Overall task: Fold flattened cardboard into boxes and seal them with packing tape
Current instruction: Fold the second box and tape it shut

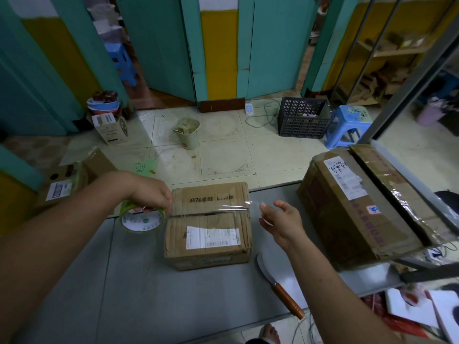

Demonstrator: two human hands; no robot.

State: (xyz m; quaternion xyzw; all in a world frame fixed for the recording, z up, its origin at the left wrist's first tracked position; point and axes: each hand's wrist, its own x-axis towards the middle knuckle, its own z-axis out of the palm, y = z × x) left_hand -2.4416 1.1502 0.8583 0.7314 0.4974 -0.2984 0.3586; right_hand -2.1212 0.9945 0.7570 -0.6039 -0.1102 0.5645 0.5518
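Small box (208, 224) sits on table (149, 281), between your left hand (151, 192) and your right hand (280, 219). Tape roll (142, 218) hangs in left hand's grip, against box's left edge. Tape strip (223, 207) runs from roll across box top to right hand, pinched there. Knife (280, 286) lies on table under your right wrist, just right of box. Large box (360, 207) stands right of right hand. Bin (188, 132), crate (303, 117), stool (347, 125) stand on floor beyond both hands.

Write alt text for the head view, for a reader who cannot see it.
A person holds a strip of clear tape across the top seam of a small cardboard box on a table, left hand gripping the tape roll, right hand pinching the free end. A wooden-handled knife and a larger box lie to its right.
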